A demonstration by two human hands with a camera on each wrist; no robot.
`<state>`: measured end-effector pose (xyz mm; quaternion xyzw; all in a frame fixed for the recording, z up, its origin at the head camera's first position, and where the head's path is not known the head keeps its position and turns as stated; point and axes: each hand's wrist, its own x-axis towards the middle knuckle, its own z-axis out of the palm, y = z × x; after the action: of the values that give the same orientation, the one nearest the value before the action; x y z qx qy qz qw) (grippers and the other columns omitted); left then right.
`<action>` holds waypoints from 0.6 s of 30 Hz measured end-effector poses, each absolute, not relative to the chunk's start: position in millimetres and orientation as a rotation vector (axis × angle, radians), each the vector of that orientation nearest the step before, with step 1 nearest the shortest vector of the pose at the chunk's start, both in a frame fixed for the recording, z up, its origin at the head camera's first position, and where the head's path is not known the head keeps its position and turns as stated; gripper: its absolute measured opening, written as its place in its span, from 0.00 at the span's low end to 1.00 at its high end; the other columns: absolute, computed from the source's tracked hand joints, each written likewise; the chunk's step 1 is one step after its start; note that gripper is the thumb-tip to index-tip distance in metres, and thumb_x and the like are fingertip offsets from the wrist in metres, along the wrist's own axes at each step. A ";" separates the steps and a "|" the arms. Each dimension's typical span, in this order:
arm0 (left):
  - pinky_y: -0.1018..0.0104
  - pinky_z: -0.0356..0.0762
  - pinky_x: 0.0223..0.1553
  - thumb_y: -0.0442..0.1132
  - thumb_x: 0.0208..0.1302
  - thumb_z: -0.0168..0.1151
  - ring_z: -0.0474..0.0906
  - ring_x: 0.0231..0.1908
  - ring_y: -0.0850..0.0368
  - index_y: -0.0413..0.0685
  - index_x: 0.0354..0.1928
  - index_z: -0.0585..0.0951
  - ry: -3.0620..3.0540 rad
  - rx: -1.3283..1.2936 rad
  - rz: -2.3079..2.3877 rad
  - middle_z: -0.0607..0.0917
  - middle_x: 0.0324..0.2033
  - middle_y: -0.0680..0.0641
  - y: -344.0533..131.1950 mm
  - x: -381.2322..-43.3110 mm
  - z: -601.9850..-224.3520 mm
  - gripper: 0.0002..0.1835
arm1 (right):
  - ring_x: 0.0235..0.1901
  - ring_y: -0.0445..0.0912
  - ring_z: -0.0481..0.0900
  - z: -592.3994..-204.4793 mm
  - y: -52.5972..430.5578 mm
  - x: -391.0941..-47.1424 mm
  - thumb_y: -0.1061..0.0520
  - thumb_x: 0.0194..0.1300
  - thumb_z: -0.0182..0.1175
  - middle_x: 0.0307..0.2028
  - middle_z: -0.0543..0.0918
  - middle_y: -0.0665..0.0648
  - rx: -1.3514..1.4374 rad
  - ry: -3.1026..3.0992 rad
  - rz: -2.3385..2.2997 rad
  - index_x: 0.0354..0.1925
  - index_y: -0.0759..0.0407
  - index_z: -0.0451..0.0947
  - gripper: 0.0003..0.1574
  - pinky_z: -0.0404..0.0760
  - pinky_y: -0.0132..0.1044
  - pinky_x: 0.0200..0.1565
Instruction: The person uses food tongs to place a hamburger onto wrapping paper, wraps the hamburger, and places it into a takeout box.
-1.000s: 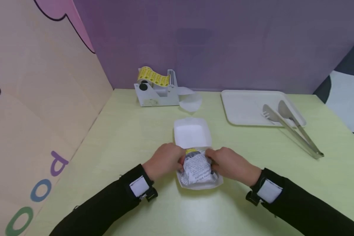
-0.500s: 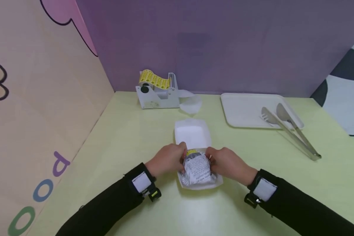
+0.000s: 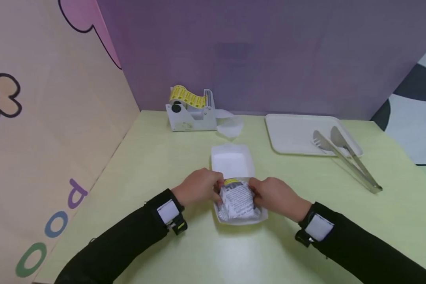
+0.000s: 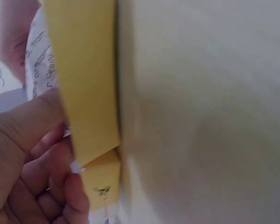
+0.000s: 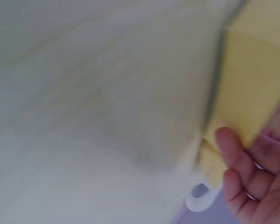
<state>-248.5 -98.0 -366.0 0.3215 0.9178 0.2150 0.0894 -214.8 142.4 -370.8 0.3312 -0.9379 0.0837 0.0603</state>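
A rounded packet [image 3: 238, 201] wrapped in printed paper, with a yellow label at its top, sits in the base of a clamshell takeaway box [image 3: 232, 161]. The lid is folded back, white inside; the box's yellow outer wall [image 4: 86, 79] fills the middle of the left wrist view. My left hand [image 3: 200, 187] pinches the packet's left side, its thumb reaching inside the box wall. On the opposite side my right hand [image 3: 277, 197] holds the packet between thumb and curled fingers. Some right fingertips [image 5: 226, 137] lie against the box's outer wall. The packet's underside is hidden.
Behind the box stands a label dispenser [image 3: 191, 114] with a yellow roll and a trailing backing strip [image 3: 230, 125]. A white tray [image 3: 291, 134] lies at back right, metal tongs [image 3: 351, 161] resting across its corner. Walls bound the table [image 3: 156, 157] at the left and back.
The head view has shifted slightly, so the left-hand wall art shows more. Both hands stay at the packet's sides, the left one shifting only a little. The box stays put.
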 end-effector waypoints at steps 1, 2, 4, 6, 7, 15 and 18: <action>0.68 0.71 0.34 0.45 0.46 0.79 0.73 0.30 0.62 0.54 0.29 0.80 2.721 0.951 0.636 0.81 0.27 0.58 -99.6 -249.2 -364.8 0.14 | 0.17 0.35 0.64 -370.7 143.9 -214.1 0.64 0.50 0.69 0.18 0.74 0.45 0.997 -2.853 0.267 0.33 0.57 0.73 0.15 0.68 0.29 0.21; 0.68 0.71 0.34 0.45 0.46 0.79 0.73 0.30 0.62 0.55 0.29 0.81 2.712 0.942 0.637 0.81 0.27 0.58 -101.1 -249.7 -363.4 0.13 | 0.18 0.35 0.65 -370.5 145.5 -213.4 0.64 0.50 0.70 0.20 0.75 0.45 0.990 -2.877 0.293 0.34 0.57 0.74 0.14 0.69 0.29 0.22; 0.67 0.70 0.34 0.45 0.48 0.78 0.73 0.30 0.61 0.55 0.29 0.83 2.697 0.924 0.641 0.82 0.29 0.58 -103.7 -250.1 -361.9 0.11 | 0.21 0.34 0.70 -370.6 149.7 -212.7 0.62 0.52 0.71 0.24 0.78 0.45 0.975 -2.937 0.377 0.37 0.57 0.76 0.15 0.72 0.29 0.25; 0.67 0.71 0.33 0.45 0.49 0.78 0.73 0.30 0.61 0.56 0.31 0.85 2.682 0.914 0.651 0.83 0.31 0.59 -106.1 -249.1 -359.8 0.10 | 0.26 0.35 0.74 -369.6 154.1 -213.4 0.60 0.53 0.71 0.29 0.80 0.45 0.975 -2.991 0.483 0.40 0.57 0.77 0.16 0.74 0.30 0.29; 0.67 0.71 0.34 0.45 0.49 0.77 0.74 0.31 0.61 0.56 0.32 0.85 2.673 0.909 0.660 0.83 0.32 0.59 -107.4 -248.6 -358.8 0.09 | 0.29 0.36 0.75 -368.5 156.4 -214.5 0.59 0.54 0.71 0.31 0.81 0.45 0.992 -3.010 0.529 0.42 0.57 0.78 0.17 0.75 0.31 0.31; 0.67 0.77 0.42 0.45 0.50 0.77 0.79 0.43 0.59 0.53 0.45 0.86 2.616 0.929 0.785 0.85 0.45 0.56 -121.3 -251.7 -352.8 0.18 | 0.41 0.49 0.81 -352.5 176.2 -223.7 0.57 0.62 0.66 0.46 0.83 0.59 0.882 -3.018 0.914 0.50 0.65 0.79 0.19 0.80 0.39 0.38; 0.67 0.77 0.41 0.45 0.50 0.77 0.79 0.41 0.58 0.48 0.50 0.82 2.599 0.829 0.891 0.84 0.42 0.53 -127.7 -255.2 -356.8 0.24 | 0.42 0.51 0.81 -353.5 180.0 -226.3 0.56 0.67 0.61 0.50 0.80 0.66 0.671 -3.067 1.270 0.54 0.70 0.75 0.22 0.81 0.39 0.39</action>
<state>-255.2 -127.7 -356.8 0.2863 0.8973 0.3075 0.1356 -226.3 180.0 -353.5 0.1965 -0.8988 0.3722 -0.1221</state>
